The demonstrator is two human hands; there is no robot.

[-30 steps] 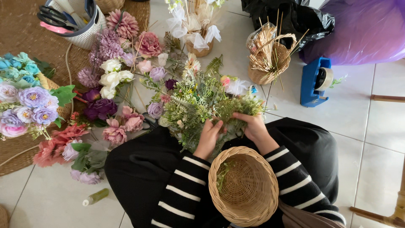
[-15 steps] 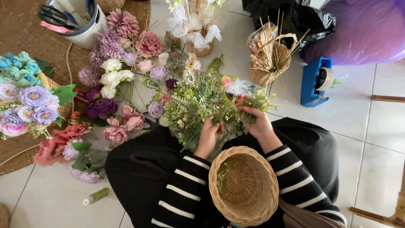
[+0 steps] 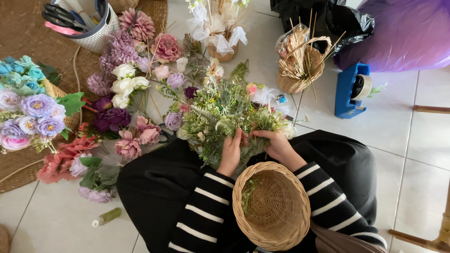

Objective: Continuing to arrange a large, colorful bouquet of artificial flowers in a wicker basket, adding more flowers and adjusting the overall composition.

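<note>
Now | both hands (image 3: 255, 147) grip green sprig bunch (image 3: 225, 115) | stems toward lap, tips away

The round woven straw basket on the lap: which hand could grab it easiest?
Probably the right hand. Its striped sleeve lies along the round woven straw basket, by the rim. The left hand grips the leafy green bunch a bit further off.

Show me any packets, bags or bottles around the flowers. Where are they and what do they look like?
Clear plastic packet: in the wicker basket of sticks, top middle, crinkly.
Black bag: top, behind that basket, shiny.
Purple bag: top right corner, big, see-through.
Small bottle: lying on the floor tiles, bottom left, green with a white cap.
</note>
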